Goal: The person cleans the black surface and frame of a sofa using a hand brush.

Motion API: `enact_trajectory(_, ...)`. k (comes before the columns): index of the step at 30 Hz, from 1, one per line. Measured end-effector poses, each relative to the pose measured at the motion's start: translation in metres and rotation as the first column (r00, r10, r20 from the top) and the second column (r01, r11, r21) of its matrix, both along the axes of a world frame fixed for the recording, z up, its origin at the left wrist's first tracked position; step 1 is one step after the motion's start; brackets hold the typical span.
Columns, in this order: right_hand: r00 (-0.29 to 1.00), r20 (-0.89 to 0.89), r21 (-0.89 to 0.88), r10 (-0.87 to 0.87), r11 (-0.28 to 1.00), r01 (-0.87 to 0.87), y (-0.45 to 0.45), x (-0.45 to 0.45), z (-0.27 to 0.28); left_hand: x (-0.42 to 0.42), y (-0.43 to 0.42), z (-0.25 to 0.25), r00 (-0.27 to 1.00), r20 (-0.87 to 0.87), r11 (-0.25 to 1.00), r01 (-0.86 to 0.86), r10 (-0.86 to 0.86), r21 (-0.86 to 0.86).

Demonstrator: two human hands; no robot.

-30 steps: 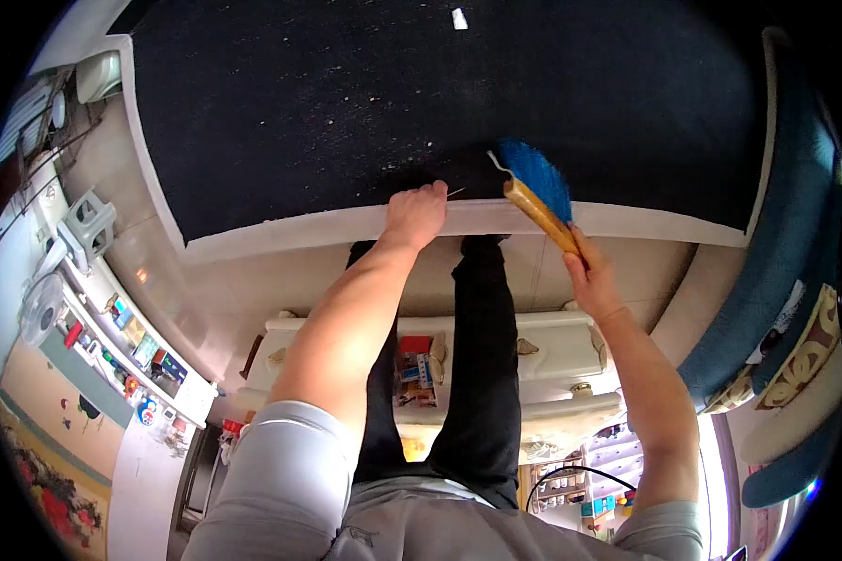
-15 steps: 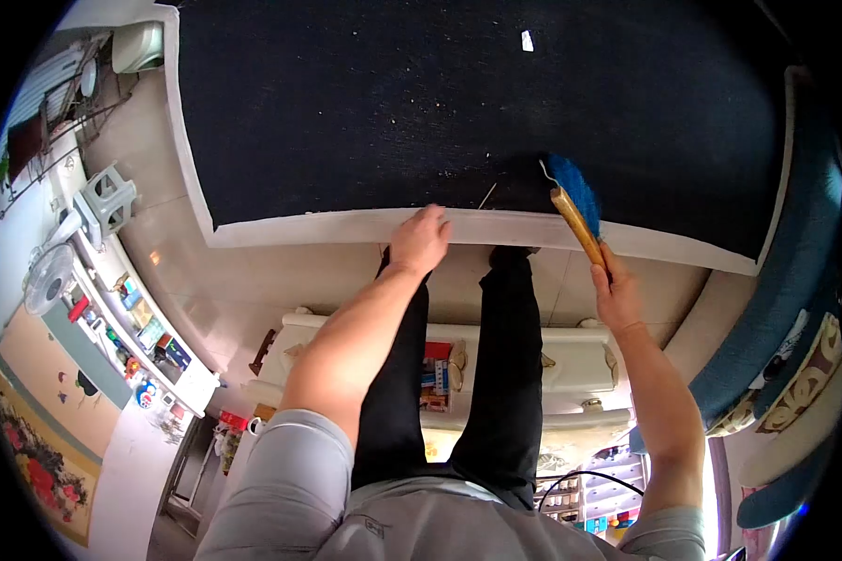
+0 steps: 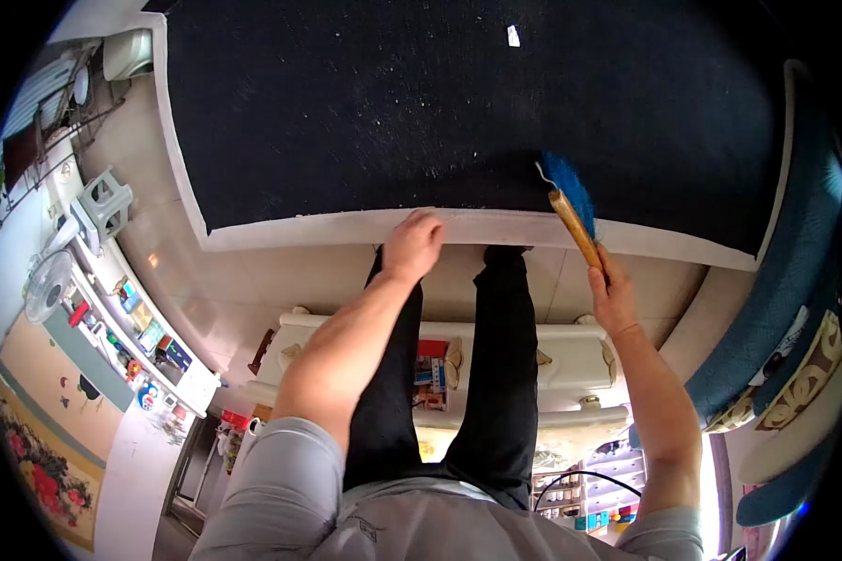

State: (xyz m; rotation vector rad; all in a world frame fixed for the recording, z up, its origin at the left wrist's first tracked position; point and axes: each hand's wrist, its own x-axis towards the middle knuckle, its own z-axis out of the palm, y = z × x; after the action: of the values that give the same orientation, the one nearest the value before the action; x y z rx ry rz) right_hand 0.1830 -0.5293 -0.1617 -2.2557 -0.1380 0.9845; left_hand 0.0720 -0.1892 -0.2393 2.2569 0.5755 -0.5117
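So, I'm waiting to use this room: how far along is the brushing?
Partway, I'd judge. The right side of the dark mat looks mostly free of specks, so it may be done. In hand is the blue brush, held in the right hand. Left to do: pale specks across the middle and left, plus the white scrap.

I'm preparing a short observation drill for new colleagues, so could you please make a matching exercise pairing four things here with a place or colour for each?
Column one
1. Brush bristles
2. Brush handle
3. Stool
4. Small white piece

Column two
A. On the dark surface, inside its pale border
B. Blue
C. Gripped by the right hand
D. Off to the left, outside the pale border

Right pairs: 1-B, 2-C, 3-D, 4-A
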Motion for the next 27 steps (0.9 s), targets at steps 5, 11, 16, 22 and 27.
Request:
enact_trajectory(5, 0.994, -0.099, 0.060, -0.037, 0.997, 0.043, 0.020, 0.008, 0.020, -0.095, 0.087, -0.014, 0.882, -0.427, 0.945, 0.288, -0.198, 0.155)
enact_trajectory(11, 0.980, -0.187, 0.021, 0.061, 0.998, -0.058, 0.019, 0.040, 0.014, -0.033, 0.056, 0.015, 0.952, -0.201, 0.948, 0.265, -0.229, 0.175)
enact_trajectory(16, 0.800, -0.331, -0.042, 0.500, 0.840, -0.542, 0.051, 0.056, 0.024, -0.021, 0.047, -0.003, 0.997, -0.065, 0.976, -0.037, 0.052, 0.213)
enact_trajectory(22, 0.496, -0.385, 0.023, 0.778, 0.546, -0.837, 0.143, 0.033, -0.021, -0.058, 0.099, -0.021, 0.986, -0.083, 0.944, -0.114, 0.146, 0.309)
enact_trajectory(27, 0.452, -0.362, 0.028, 0.815, 0.495, -0.869, 0.232, 0.069, -0.018, -0.077, 0.133, -0.032, 0.959, -0.098, 0.919, -0.221, 0.266, 0.328)
